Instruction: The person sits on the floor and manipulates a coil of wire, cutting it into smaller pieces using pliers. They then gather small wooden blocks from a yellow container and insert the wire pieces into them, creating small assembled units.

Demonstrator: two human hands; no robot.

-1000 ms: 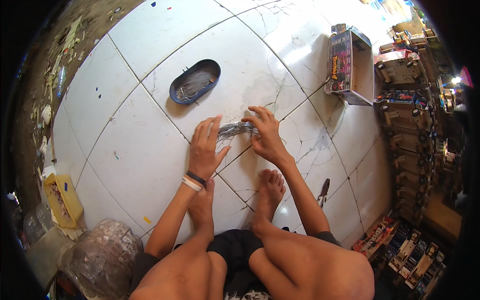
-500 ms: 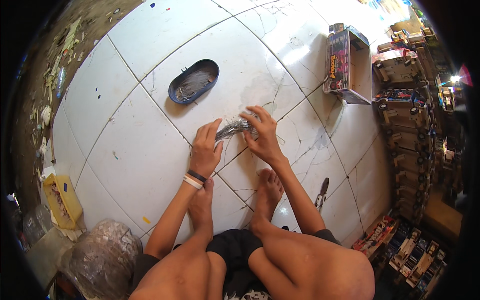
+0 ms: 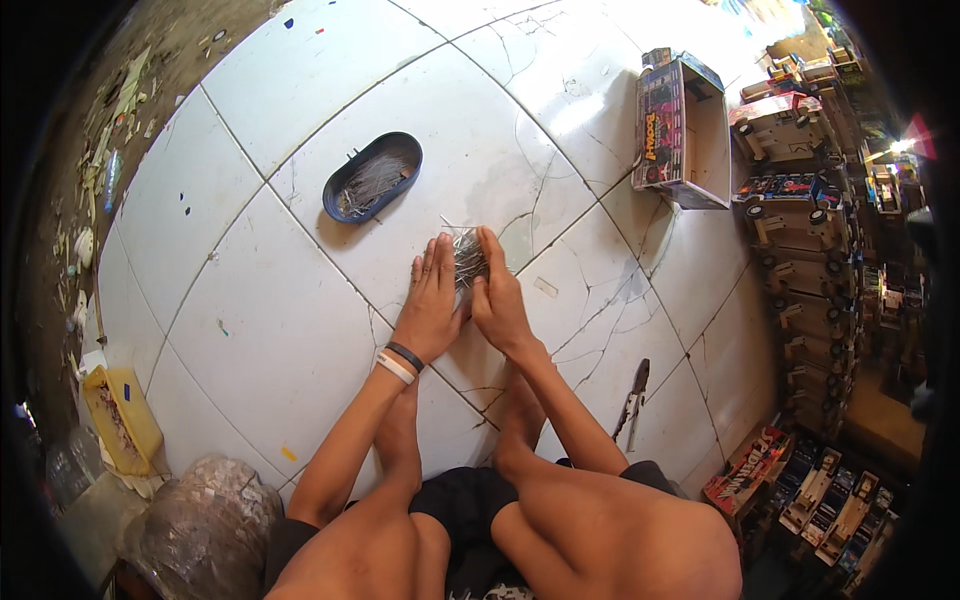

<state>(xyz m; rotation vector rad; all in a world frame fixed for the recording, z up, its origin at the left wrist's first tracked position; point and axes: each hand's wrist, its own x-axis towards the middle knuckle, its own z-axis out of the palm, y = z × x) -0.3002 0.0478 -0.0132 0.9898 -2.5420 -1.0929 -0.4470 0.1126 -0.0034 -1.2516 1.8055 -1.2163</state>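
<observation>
A loose bunch of thin silvery wire pieces (image 3: 468, 258) is pressed between my two hands just above the white tiles, a few ends sticking out at the top. My left hand (image 3: 430, 308) lies along its left side with straight fingers held together. On the other side my right hand (image 3: 500, 300) closes in, its fingers bent and its thumb near the bunch. The palms hide part of the wire. Ahead and to the left, a dark blue oval tub (image 3: 412, 178) holds more of the same thin pieces.
Pliers (image 3: 632, 400) lie by my right leg. A printed open box (image 3: 658, 140) stands at the far right, beside stacked wooden toy trucks (image 3: 800, 230). At the left are a yellow tub (image 3: 150, 415) and a filled plastic bag (image 3: 205, 520). Several tiles (image 3: 590, 320) are cracked.
My hands have come closer together around the wire pieces, squeezing the spread bunch into a tighter one. My view has shifted slightly.
</observation>
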